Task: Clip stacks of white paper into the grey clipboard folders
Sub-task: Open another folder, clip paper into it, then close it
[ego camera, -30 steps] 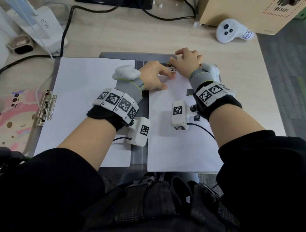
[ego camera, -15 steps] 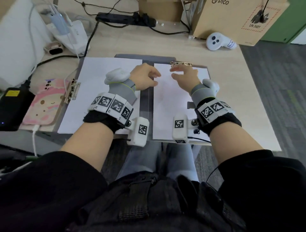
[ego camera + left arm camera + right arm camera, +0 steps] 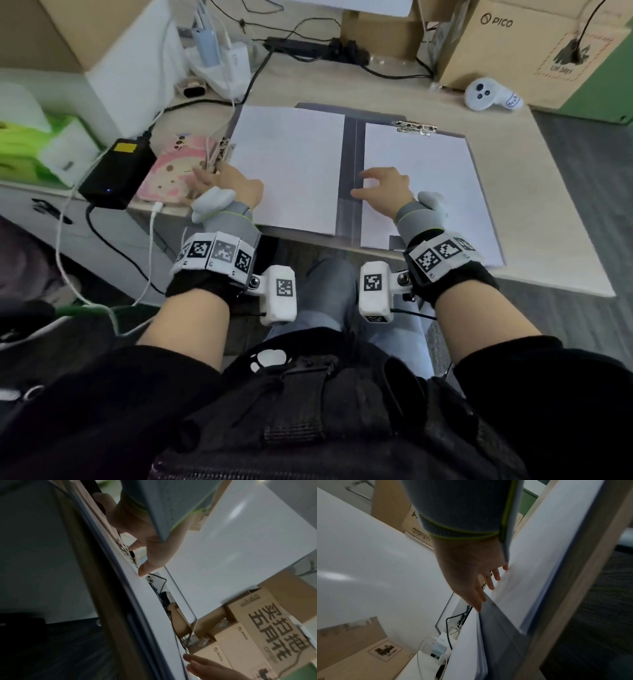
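The grey clipboard folder [image 3: 347,171] lies open on the desk. A white paper stack [image 3: 291,164] covers its left half, with a metal clip [image 3: 222,150] at the stack's left edge. Another white stack [image 3: 435,178] covers the right half, under a metal clip [image 3: 416,127] at its top. My left hand [image 3: 212,176] reaches to the left clip; in the left wrist view its fingertips [image 3: 135,546] touch the clip, not clearly gripping it. My right hand [image 3: 370,183] rests with relaxed fingers [image 3: 489,586] on the right stack's left edge, beside the spine.
A pink phone [image 3: 171,171] and a black power brick [image 3: 118,171] with cables lie just left of the folder. A white controller [image 3: 489,94] and cardboard boxes [image 3: 534,48] stand at the back right. The folder's near edge overhangs the desk edge above my lap.
Both hands left the right stack's top clip. The left hand moved across to the left-edge clip; the right hand drew back to the right stack's inner edge. My head pulled back.
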Motion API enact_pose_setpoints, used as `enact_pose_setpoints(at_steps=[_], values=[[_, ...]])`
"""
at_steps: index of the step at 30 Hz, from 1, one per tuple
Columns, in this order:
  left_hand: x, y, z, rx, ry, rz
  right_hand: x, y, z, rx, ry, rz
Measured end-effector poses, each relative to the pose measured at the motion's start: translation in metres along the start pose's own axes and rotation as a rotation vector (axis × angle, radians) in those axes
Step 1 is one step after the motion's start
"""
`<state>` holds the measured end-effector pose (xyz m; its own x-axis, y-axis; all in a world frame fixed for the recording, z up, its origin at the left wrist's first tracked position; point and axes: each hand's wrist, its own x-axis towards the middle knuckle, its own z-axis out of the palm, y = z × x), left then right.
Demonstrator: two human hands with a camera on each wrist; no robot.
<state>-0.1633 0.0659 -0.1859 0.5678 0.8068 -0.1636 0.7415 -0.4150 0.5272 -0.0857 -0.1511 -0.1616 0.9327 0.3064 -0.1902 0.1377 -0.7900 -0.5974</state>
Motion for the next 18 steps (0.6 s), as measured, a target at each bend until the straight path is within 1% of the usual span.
enact_pose_setpoints(at_steps=[2, 4, 8, 10, 12, 15, 16, 18], values=[[-0.004, -0.009, -0.007, 0.036, 0.019, -0.058, -0.004, -0.004, 0.004, -0.118, -0.002, 0.003], [-0.009, -0.015, -0.018, 0.086, 0.046, -0.107, -0.006, -0.007, 0.011, -0.167, 0.001, 0.018], [-0.001, -0.023, -0.025, 0.095, 0.010, -0.095, -0.006, -0.006, 0.016, -0.151, 0.019, 0.043], [-0.001, -0.026, -0.028, 0.070, 0.031, -0.077, -0.005, -0.005, 0.018, -0.134, 0.012, 0.058], [-0.002, -0.024, -0.032, 0.007, 0.083, -0.052, -0.004, -0.005, 0.018, -0.115, 0.009, 0.065], [-0.003, -0.018, -0.043, -0.115, 0.090, 0.018, -0.005, -0.005, 0.017, -0.071, -0.001, 0.089], [-0.004, -0.016, -0.049, -0.176, 0.117, 0.046, -0.005, -0.006, 0.017, -0.051, 0.001, 0.096], [-0.007, -0.010, -0.064, -0.319, 0.241, 0.088, -0.004, -0.006, 0.015, -0.033, 0.005, 0.102]])
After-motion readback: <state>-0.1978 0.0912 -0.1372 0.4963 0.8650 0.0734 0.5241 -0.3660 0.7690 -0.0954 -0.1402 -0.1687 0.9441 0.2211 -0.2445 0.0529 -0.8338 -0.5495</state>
